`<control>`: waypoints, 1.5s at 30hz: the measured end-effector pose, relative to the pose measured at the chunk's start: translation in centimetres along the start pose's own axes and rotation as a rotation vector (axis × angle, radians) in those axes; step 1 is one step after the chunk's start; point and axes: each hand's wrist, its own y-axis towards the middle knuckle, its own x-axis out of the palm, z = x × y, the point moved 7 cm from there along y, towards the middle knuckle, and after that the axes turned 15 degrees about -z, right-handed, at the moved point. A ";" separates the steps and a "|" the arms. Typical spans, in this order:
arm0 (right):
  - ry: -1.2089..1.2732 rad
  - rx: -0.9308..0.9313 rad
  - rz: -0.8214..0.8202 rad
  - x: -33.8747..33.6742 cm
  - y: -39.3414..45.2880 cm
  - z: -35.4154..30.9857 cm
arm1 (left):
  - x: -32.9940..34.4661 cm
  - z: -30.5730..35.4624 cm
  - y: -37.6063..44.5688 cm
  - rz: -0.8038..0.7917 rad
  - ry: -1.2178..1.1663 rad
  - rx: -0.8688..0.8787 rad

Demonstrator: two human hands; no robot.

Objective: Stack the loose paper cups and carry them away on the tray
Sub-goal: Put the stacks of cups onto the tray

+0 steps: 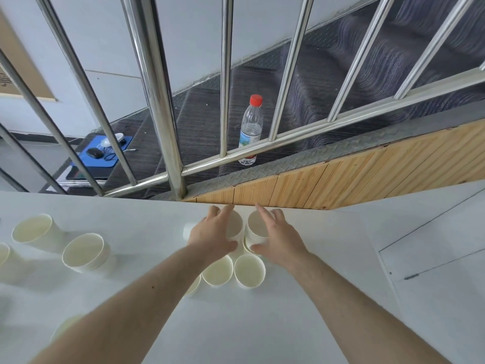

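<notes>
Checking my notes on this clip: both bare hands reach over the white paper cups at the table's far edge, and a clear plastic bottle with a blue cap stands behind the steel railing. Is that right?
Not quite. The head view shows the clear plastic bottle has a red cap, not blue. The rest holds: the left hand and right hand reach over the white paper cups at the white table's far edge, behind the steel railing.

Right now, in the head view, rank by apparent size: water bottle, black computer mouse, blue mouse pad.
1. Water bottle, largest, though nearer the camera.
2. Blue mouse pad, farther below.
3. Black computer mouse, smallest, lying on the pad.
</notes>
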 end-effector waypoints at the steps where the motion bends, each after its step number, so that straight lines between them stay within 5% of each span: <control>1: 0.010 0.009 -0.010 0.6 0.2 0.2 | 0.7 -0.4 0.3 -0.022 -0.011 -0.011; 20: 0.270 0.012 0.053 2.7 1.2 1.8 | 2.4 -1.0 0.9 0.031 -0.065 -0.019; 45: 0.025 -0.017 0.201 -1.5 -10.4 -9.9 | -5.8 -1.4 -14.1 0.234 -0.160 0.137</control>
